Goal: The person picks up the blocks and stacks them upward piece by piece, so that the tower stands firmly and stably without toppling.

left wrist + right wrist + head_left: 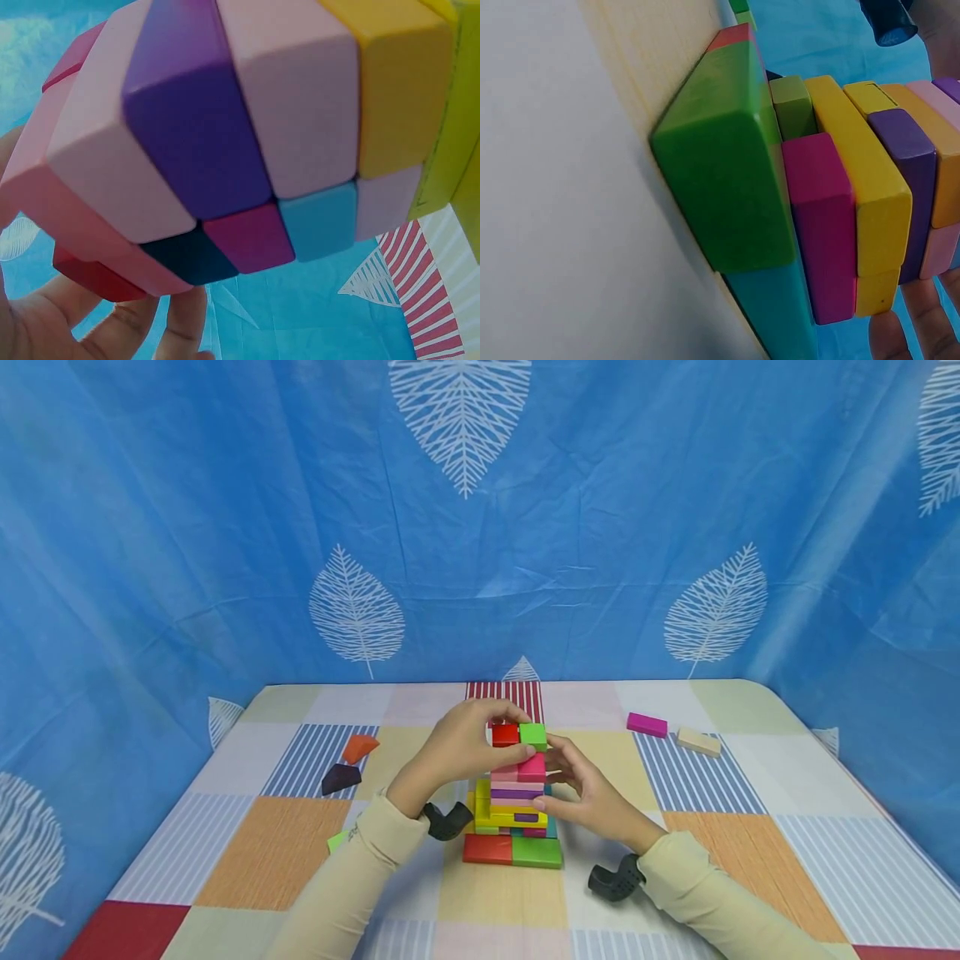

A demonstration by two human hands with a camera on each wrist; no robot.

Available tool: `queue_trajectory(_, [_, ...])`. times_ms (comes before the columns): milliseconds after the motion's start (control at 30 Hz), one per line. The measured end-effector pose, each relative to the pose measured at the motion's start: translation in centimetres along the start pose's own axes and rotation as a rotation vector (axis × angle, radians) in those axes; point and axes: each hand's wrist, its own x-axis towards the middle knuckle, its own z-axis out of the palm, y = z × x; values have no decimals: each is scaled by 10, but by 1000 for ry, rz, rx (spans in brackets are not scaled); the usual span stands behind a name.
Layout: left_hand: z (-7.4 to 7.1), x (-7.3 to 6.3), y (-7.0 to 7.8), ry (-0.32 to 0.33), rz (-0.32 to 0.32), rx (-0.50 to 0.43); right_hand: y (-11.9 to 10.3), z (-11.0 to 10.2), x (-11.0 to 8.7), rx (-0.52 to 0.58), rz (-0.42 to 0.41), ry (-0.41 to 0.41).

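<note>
A tower of colored toy blocks (517, 783) stands upright in the middle of the table, with a red and a green long block (536, 852) at its base. At the top, a red block (506, 735) and a light green block (533, 737) sit side by side. My left hand (467, 742) pinches the light green block, thumb in front and fingers behind. Around the tower's right side my right hand (592, 793) holds it, its thumb on the front near a purple block. The right wrist view shows fingers (926, 322) along the tower's far side.
An orange block (360, 748) and a black block (341, 778) lie to the left. A magenta block (647, 725) and a cream block (698, 742) lie at the back right. Under the left forearm, a bright green piece (337, 841) is partly hidden. Blue curtain (570, 635) surrounds the table.
</note>
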Motion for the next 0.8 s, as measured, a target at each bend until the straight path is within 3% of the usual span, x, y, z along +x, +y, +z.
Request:
queue_trajectory(433, [-6, -8, 0, -3, -20, -6, 1, 0, -1, -11, 15, 7])
queue_trajectory(600, [-24, -25, -8, 11, -7, -59, 1, 0, -1, -9, 11, 5])
queue_trajectory(800, [-49, -52, -33, 12, 58, -101, 1, 0, -1, -3, 19, 8])
